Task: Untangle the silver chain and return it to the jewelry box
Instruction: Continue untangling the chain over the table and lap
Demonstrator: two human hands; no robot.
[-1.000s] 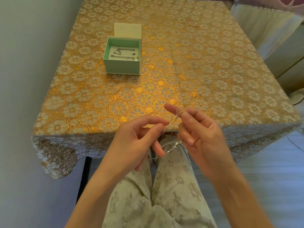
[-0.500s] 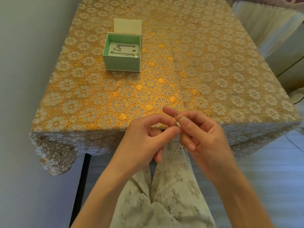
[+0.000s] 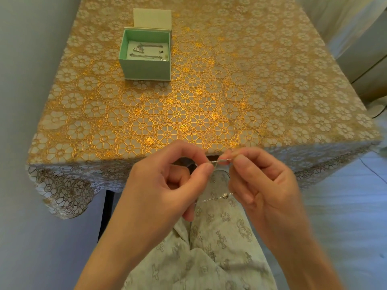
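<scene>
Both hands are hovering over the lap, just off the near edge of the surface [image 3: 209, 101]. Left hand [image 3: 167, 185] is pinching the silver chain [image 3: 218, 161] between thumb and forefinger, narrow grip. Right hand [image 3: 266, 185] is pinching the same short span; the rest is drooping below its curled fingers. The open jewelry box [image 3: 146, 68] is sitting well apart, far left.

From my feed I count two hands, the left hand [image 3: 165, 185] and the right hand [image 3: 266, 189]. One silver chain [image 3: 219, 161] runs between them. One jewelry box [image 3: 146, 57] stands on the one counter [image 3: 251, 80], with one lid [image 3: 152, 18] behind it. Inside the box lie two more chains [image 3: 146, 51], as far as I can tell.
</scene>
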